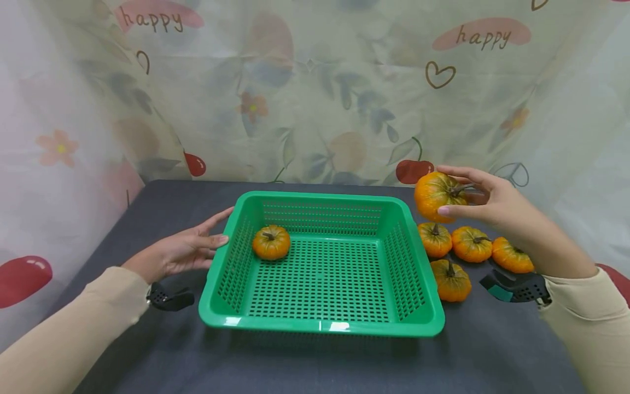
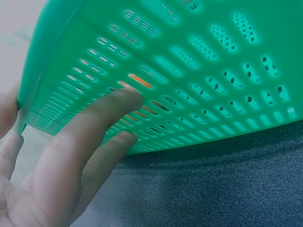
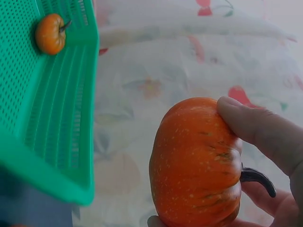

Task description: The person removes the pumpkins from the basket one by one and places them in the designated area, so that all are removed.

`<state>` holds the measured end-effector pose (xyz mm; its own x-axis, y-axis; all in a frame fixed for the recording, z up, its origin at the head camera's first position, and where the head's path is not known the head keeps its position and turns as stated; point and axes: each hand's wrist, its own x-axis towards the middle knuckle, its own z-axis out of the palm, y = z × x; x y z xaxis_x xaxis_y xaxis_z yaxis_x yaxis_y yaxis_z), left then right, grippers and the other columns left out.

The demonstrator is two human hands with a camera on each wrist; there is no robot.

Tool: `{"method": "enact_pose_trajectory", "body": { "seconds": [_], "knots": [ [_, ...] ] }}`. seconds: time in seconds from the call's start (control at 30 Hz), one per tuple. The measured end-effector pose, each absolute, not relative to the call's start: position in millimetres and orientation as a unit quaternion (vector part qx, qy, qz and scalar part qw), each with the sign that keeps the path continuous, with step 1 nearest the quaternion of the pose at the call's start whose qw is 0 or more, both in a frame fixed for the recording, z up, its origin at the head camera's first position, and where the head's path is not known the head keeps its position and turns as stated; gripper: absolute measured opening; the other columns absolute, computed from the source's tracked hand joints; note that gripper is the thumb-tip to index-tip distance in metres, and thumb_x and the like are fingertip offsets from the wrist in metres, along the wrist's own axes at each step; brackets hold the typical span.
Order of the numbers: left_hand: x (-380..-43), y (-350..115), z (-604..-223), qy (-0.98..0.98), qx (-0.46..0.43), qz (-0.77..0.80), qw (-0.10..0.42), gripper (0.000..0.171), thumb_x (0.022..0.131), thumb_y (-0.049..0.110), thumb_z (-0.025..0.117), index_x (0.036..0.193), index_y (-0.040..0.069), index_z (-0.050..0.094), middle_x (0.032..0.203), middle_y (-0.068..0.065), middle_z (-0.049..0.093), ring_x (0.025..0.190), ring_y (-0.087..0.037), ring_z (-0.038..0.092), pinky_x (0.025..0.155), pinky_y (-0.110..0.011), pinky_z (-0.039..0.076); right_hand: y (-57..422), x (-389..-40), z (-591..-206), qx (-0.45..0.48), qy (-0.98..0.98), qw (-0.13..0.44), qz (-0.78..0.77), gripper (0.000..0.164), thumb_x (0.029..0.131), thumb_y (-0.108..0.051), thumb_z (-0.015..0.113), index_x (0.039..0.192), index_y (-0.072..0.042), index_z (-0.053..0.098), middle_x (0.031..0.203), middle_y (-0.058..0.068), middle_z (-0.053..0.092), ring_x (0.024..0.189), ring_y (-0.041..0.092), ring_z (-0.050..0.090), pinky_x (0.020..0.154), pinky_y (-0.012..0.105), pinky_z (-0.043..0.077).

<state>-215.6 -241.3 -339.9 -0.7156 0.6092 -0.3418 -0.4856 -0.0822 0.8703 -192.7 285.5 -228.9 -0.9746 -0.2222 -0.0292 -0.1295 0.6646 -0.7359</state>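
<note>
My right hand (image 1: 479,197) holds a small orange pumpkin (image 1: 433,197) between thumb and fingers, raised above several other pumpkins at the basket's right. Its dark stem points toward the palm in the right wrist view, where the pumpkin's ribbed side (image 3: 194,165) fills the lower middle. At the left end of a green plastic basket (image 1: 320,328), my left hand (image 1: 184,249) grips the rim, thumb on top and fingers against the slotted outer wall (image 2: 165,61). One pumpkin (image 1: 271,242) sits inside the basket, toward its left end, stem up.
Right of the basket lie loose pumpkins: one (image 1: 435,239) close by its wall, one (image 1: 471,244) beside that, another (image 1: 512,255) under the right forearm, and one (image 1: 451,280) nearer me. The dark tabletop (image 1: 325,366) ends at a printed cloth (image 1: 315,109) hanging behind.
</note>
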Motion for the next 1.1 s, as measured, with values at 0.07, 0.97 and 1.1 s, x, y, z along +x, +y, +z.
{"method": "enact_pose_trajectory", "body": {
  "seconds": [0.07, 0.97, 1.1],
  "knots": [
    [-215, -241, -340, 0.566, 0.055, 0.733, 0.373, 0.08, 0.102, 0.008, 0.047, 0.154, 0.043, -0.003, 0.138, -0.009, 0.048, 0.105, -0.026, 0.068, 0.088, -0.046, 0.056, 298, -189, -234, -0.085, 0.914, 0.05, -0.393, 0.068, 0.091, -0.034, 0.069, 0.148, -0.041, 0.033, 0.15, 0.004, 0.031, 0.131, 0.036, 0.042, 0.099, 0.042, 0.047],
    [-215, -241, -339, 0.567, 0.049, 0.734, 0.371, 0.08, 0.102, 0.009, 0.047, 0.154, 0.043, -0.004, 0.138, -0.009, 0.048, 0.104, -0.026, 0.068, 0.087, -0.044, 0.057, 394, -152, -331, 0.006, 0.933, 0.019, -0.359, 0.076, 0.093, -0.035, 0.065, 0.155, -0.032, 0.021, 0.158, 0.026, 0.013, 0.125, 0.047, 0.035, 0.084, 0.038, 0.049],
    [-215, -240, -340, 0.57, 0.044, 0.733, 0.37, 0.079, 0.102, 0.01, 0.047, 0.154, 0.043, -0.003, 0.14, -0.01, 0.045, 0.105, -0.026, 0.068, 0.088, -0.045, 0.056, 396, -150, -340, 0.021, 0.935, 0.038, -0.352, 0.083, 0.091, -0.04, 0.067, 0.156, -0.022, 0.019, 0.156, 0.031, 0.011, 0.125, 0.056, 0.031, 0.086, 0.067, 0.04]
  ]
}}
